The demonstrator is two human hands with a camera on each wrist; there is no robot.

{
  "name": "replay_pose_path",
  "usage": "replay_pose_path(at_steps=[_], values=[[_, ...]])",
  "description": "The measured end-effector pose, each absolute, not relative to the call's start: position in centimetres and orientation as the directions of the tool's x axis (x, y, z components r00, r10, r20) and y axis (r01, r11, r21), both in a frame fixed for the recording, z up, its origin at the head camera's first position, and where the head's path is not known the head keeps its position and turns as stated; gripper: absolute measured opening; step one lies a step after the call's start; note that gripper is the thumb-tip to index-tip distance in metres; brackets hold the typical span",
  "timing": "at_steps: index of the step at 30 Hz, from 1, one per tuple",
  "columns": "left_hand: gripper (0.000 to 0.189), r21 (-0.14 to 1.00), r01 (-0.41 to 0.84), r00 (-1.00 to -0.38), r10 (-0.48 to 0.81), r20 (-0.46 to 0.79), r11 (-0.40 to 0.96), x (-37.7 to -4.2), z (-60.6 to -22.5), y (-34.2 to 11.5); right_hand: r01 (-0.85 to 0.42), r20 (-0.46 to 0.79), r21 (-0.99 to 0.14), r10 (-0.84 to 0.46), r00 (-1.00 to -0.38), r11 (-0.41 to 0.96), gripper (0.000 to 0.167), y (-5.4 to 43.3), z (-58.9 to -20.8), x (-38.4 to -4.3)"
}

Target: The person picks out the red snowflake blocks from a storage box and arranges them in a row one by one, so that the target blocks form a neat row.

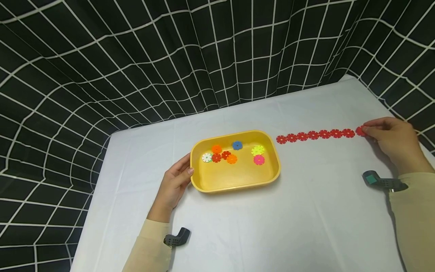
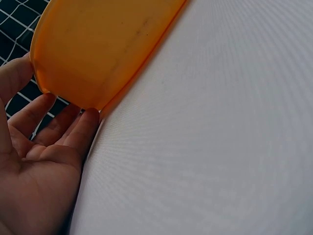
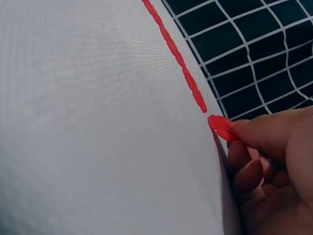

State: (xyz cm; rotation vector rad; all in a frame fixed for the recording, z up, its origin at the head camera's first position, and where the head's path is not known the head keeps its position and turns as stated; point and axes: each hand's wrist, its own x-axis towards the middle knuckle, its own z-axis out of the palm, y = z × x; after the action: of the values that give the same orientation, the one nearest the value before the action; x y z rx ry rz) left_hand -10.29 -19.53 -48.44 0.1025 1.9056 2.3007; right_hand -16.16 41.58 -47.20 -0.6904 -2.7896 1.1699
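Note:
At the right of the table my right hand (image 1: 394,138) pinches a red notched plastic disc (image 1: 360,131) between thumb and fingers. In the right wrist view the pinched red disc (image 3: 221,126) shows as two overlapping layers; whether it is one disc or two I cannot tell. Just left of it, a small gap apart, a line of several red notched discs (image 1: 313,135) lies on the cloth. My left hand (image 1: 175,183) holds the left end of a yellow tray (image 1: 234,187), its thumb at the rim and the other fingers against the outer wall.
Inside the tray lie several loose discs, among them a blue disc (image 1: 237,145), a white disc (image 1: 206,157), a pink disc (image 1: 259,159) and yellow-green ones (image 1: 257,150). A white cloth (image 1: 272,226) covers the table. Black white-gridded curtains (image 1: 224,56) surround its back and sides.

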Motion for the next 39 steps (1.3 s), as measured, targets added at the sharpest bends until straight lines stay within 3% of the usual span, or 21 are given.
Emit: replay_pose_path(at_steps=[18, 26, 32, 39], values=[[0.056, 0.979, -0.074, -0.986, 0.162, -0.043, -0.189, -10.29, -48.63, -19.77, 0.427, -0.161, -0.678, 0.445, -0.881, 0.599, 0.068, 41.2, -46.76, -16.15], [0.055, 0.979, -0.068, -0.985, 0.166, -0.035, -0.195, -10.25, -48.45, -19.71, 0.4, -0.142, -0.75, 0.462, -0.875, 0.527, 0.055, 41.26, -46.62, -16.15], [0.055, 0.978, -0.07, -0.985, 0.168, -0.037, -0.195, -10.23, -48.43, -19.65, 0.318, -0.156, -0.888, 0.434, -0.887, 0.331, 0.031, 41.65, -46.41, -15.82], [0.056, 0.978, -0.079, -0.985, 0.164, -0.047, -0.194, -10.28, -48.54, -19.64, 0.108, -0.105, -0.994, 0.353, -0.93, -0.01, 0.056, 41.54, -46.27, -15.55]])
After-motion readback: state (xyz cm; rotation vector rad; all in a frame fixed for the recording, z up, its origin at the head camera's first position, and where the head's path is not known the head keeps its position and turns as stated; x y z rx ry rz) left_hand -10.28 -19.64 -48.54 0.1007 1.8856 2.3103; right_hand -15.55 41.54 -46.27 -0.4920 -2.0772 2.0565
